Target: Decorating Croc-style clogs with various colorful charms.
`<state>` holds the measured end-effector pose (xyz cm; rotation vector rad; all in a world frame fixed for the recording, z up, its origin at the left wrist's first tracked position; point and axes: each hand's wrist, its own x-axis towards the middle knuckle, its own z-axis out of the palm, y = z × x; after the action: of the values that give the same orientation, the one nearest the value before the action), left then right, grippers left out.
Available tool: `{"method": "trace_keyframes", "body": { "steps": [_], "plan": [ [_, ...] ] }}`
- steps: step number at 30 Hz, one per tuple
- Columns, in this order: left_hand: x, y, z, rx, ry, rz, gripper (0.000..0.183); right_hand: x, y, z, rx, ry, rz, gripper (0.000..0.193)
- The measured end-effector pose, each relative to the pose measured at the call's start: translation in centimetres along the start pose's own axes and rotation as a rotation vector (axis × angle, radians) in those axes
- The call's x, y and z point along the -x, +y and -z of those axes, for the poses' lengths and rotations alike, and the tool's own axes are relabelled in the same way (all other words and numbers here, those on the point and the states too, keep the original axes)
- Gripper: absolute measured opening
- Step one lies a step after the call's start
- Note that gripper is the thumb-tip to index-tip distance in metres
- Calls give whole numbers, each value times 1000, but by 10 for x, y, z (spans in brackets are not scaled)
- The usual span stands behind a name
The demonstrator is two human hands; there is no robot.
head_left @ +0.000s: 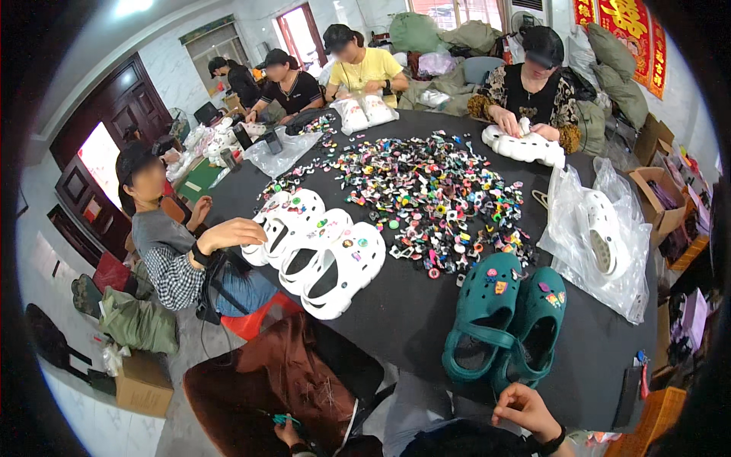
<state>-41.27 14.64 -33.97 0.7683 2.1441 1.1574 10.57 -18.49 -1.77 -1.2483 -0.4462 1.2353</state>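
Low at the left, my left hand (pixel 289 436) is closed around a small teal object (pixel 285 420), over a brown cloth-covered seat. My right hand (pixel 525 411) is raised by the table's near edge, thumb and fingertips pinched together; whatever is between them is too small to tell. Just beyond it stands a pair of dark green clogs (pixel 481 320) with colourful charms on their tops, toes pointing away. Several white clogs (pixel 343 266) with charms stand in a row left of centre. A big heap of loose charms (pixel 434 198) covers the table's middle.
At the left, a seated person's hand (pixel 232 234) touches the white clogs. Across the black table (pixel 396 305), another person handles white clogs (pixel 525 146). A clear plastic bag (pixel 632 266) with a white clog lies at the right. Cardboard boxes (pixel 661 190) stand beyond.
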Motion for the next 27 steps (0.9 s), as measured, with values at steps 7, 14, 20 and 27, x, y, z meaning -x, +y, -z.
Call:
{"method": "trace_keyframes", "body": {
  "steps": [7, 14, 20, 27],
  "plan": [
    [12, 49, 11, -229, 124, -432, 43, 0, 4, 1, -47, -48, 57, 13],
    [39, 127, 18, 741, -315, -202, 36, 0, 10, 3, 2, -20, 93, 16],
    [54, 182, 35, 463, -137, -440, 42, -1, 12, 2, 41, 57, 119, 20],
    [71, 206, 43, 315, -207, -577, 49, -3, 9, 1, 31, -9, 155, 25]
  ]
}}
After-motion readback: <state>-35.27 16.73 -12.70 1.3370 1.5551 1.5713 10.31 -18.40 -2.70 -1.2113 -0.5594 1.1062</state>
